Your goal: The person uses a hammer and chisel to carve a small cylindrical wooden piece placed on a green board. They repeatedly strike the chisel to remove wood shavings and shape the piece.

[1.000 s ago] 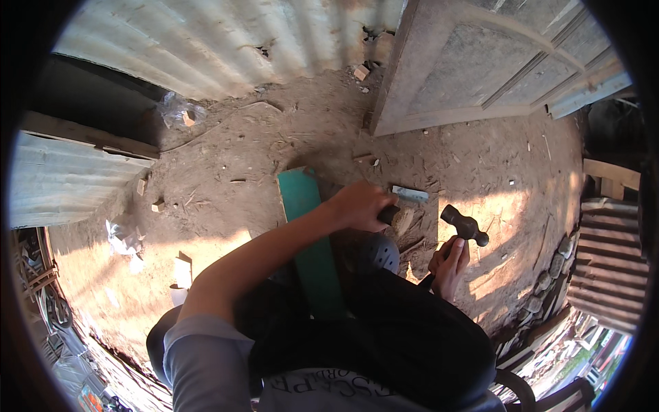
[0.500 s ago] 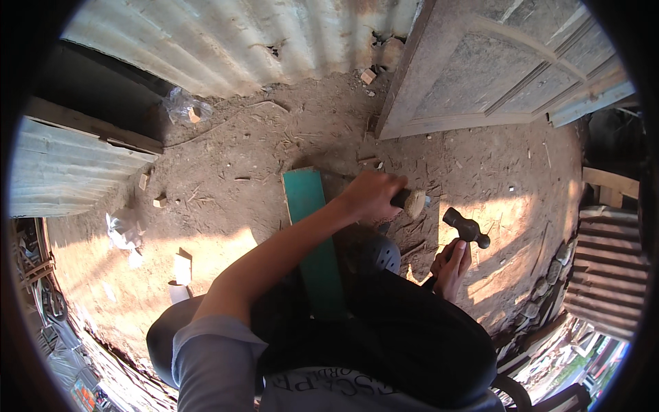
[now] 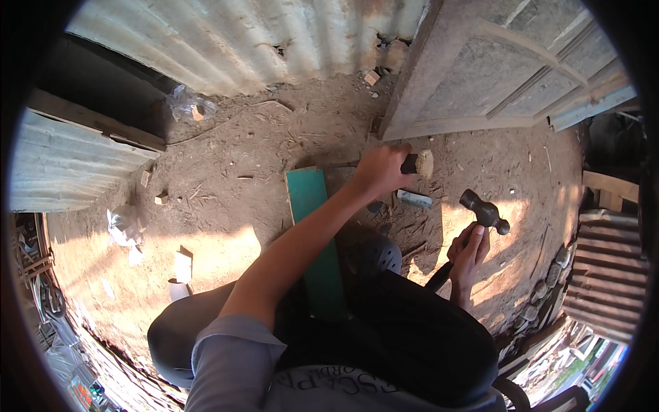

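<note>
Grip of the left hand is closed around a dark-handled tool to the right of the green board's far end; a pale, rough, rounded end juts out past the thumb side. Grip of the right hand is also closed, holding a hammer close under its head, well to the right of the green board. The hammer head is dark metal, blunt and cylindrical at one end and ball-shaped at the other; its dark handle slants down toward the knee.

The board is long, flat and straight-edged, painted a dull green, with a paler raw edge along its left side. The left forearm crosses over it, and its near end lies between the dark trousers. Just right of it sit a grey perforated shoe and, farther out, a pale bar-shaped piece.

Beneath is a bare earth floor, brown and littered with chips, sunlit in patches either side of the board. Beyond the board stands a rusty corrugated metal sheet; to its upper right leans a weathered panelled door. Left of it lies crumpled white plastic.
</note>
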Tool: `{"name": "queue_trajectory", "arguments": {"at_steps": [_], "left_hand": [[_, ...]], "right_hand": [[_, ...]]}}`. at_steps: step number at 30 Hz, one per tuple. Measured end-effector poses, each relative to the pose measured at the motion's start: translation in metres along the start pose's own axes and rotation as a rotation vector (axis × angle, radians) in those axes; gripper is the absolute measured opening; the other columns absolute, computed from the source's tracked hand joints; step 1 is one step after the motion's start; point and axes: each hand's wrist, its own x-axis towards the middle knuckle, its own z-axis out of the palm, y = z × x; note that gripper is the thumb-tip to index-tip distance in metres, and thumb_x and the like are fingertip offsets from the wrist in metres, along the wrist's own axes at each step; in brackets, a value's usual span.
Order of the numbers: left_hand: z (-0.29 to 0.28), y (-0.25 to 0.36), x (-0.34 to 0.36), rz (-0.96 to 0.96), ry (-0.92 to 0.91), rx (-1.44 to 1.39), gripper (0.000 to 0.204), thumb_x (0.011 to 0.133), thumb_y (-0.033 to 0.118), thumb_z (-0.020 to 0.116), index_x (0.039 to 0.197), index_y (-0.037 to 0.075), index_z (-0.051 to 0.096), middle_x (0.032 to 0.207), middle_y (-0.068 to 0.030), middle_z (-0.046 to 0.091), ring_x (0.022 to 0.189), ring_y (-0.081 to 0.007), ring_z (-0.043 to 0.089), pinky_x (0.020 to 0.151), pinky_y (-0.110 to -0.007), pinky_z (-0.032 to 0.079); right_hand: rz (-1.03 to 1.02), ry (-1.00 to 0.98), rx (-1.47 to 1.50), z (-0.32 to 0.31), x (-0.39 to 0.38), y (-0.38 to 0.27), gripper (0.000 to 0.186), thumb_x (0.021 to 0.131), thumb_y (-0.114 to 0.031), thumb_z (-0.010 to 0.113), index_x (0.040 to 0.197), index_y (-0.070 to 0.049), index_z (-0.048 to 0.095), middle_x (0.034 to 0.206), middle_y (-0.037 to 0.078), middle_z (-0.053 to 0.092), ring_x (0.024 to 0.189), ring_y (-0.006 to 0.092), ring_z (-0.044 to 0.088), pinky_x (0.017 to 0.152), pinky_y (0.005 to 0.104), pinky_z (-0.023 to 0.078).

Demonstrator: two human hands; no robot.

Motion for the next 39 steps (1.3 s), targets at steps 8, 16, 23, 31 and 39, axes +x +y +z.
{"name": "queue_trajectory", "arguments": {"at_steps": [8, 16, 23, 31, 39], "left_hand": [[0.005, -0.001, 0.002, 0.053, -0.001, 0.059, 0.028, 0.065, 0.022, 0.072, 0.084, 0.004, 0.06, 0.069, -0.0148, 0.064, 0.067, -0.0342, 0.066, 0.06, -0.043, 0.053], [0.013, 0.002, 0.003, 0.056, 0.02, 0.064, 0.026, 0.066, 0.021, 0.073, 0.08, 0.005, 0.058, 0.066, -0.0142, 0.063, 0.065, -0.034, 0.065, 0.059, -0.043, 0.053], [0.003, 0.0, -0.002, 0.017, -0.03, 0.076, 0.029, 0.066, 0.021, 0.074, 0.083, 0.004, 0.058, 0.069, -0.0153, 0.064, 0.066, -0.0346, 0.066, 0.058, -0.043, 0.053], [0.006, -0.009, -0.012, 0.088, -0.014, 0.138, 0.033, 0.065, 0.021, 0.076, 0.086, 0.003, 0.059, 0.071, -0.0141, 0.065, 0.068, -0.0329, 0.067, 0.062, -0.042, 0.053], [0.003, -0.01, -0.017, 0.067, -0.156, 0.2, 0.034, 0.066, 0.026, 0.074, 0.089, 0.004, 0.063, 0.072, -0.0154, 0.065, 0.07, -0.0343, 0.066, 0.065, -0.045, 0.053]], "right_hand": [[-0.347, -0.193, -0.415, 0.046, 0.051, -0.013, 0.032, 0.104, -0.032, 0.037, 0.085, -0.008, 0.045, 0.058, -0.004, 0.036, 0.044, 0.0037, 0.032, 0.04, 0.022, 0.027], [-0.179, 0.017, -0.1, 0.03, 0.064, -0.005, 0.036, 0.103, -0.039, 0.037, 0.081, -0.011, 0.041, 0.054, -0.005, 0.033, 0.039, 0.0047, 0.028, 0.035, 0.0221, 0.021], [-0.032, 0.081, -0.004, 0.027, 0.059, -0.036, 0.036, 0.104, -0.036, 0.032, 0.084, -0.009, 0.045, 0.058, -0.004, 0.035, 0.049, 0.0045, 0.034, 0.042, 0.0251, 0.028], [-0.053, 0.113, -0.026, 0.017, 0.066, -0.029, 0.036, 0.104, -0.037, 0.033, 0.097, -0.004, 0.048, 0.057, -0.002, 0.038, 0.045, 0.0073, 0.035, 0.04, 0.0256, 0.028], [-0.005, -0.246, -0.474, -0.005, 0.057, -0.001, 0.04, 0.101, -0.029, 0.039, 0.117, 0.006, 0.053, 0.062, 0.002, 0.045, 0.052, 0.01, 0.042, 0.048, 0.0285, 0.034]]}}
